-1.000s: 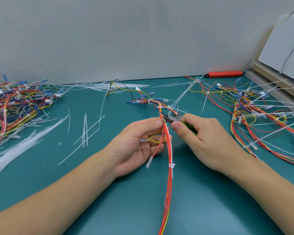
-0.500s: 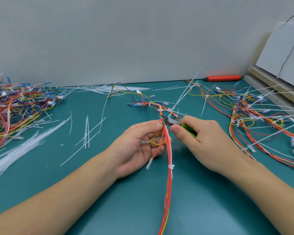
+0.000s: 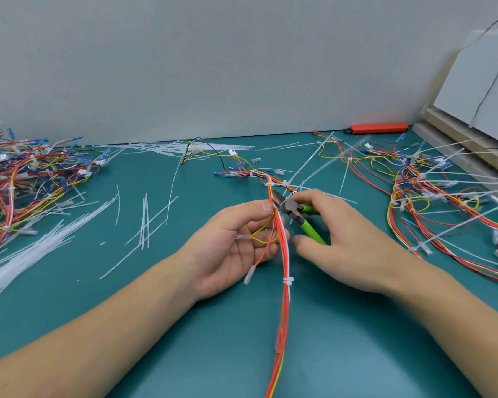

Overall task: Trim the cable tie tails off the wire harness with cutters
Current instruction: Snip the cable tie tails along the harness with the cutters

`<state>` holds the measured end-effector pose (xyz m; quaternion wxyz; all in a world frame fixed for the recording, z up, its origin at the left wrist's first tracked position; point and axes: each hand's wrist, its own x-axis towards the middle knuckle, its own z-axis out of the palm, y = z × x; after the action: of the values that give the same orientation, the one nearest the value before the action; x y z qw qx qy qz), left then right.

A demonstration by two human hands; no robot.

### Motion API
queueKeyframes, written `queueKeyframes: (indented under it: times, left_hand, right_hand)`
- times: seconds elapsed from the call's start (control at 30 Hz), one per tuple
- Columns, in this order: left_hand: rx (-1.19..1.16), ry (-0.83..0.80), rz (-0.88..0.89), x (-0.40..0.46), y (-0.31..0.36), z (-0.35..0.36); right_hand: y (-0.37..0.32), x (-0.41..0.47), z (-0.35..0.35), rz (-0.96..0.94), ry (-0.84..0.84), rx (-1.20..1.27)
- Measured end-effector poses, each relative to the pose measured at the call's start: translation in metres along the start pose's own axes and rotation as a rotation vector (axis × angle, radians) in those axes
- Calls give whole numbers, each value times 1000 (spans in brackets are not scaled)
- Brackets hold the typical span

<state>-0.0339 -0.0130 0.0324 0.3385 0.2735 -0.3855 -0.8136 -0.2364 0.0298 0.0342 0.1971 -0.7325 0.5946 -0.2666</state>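
A wire harness [image 3: 284,254] of red, orange, yellow and white wires runs from the table's middle toward me. My left hand [image 3: 233,245] pinches the bundle near a white cable tie at its fingertips. My right hand [image 3: 339,242] holds green-handled cutters [image 3: 299,215], with the handles spread and the thumb off them. The metal jaws sit against the harness just above my left fingertips. A long white tie tail [image 3: 308,162] sticks up and right from a tie beyond the jaws. Another trimmed tie [image 3: 288,281] wraps the bundle lower down.
A heap of harnesses [image 3: 20,182] lies at the left, another with long untrimmed tails [image 3: 443,196] at the right. Cut white tails [image 3: 144,222] are scattered on the green mat. An orange-red tool [image 3: 378,128] lies by the wall. Boards [image 3: 466,139] lean at the far right.
My right hand has loosened, the thumb dropping away and the green handles spreading into view. The harness and my left hand have barely shifted.
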Motion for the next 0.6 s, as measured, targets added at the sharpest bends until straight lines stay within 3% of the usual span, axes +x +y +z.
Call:
queueKeyframes:
  times: [0.37,0.6]
  left_hand:
    - [3,30,1,0,1,4]
    - [-108,-5,-24,0,4,-2]
  right_hand:
    - [8,-3,-16,41,-142,-264]
    - [6,-2,-33,106,-133,-124]
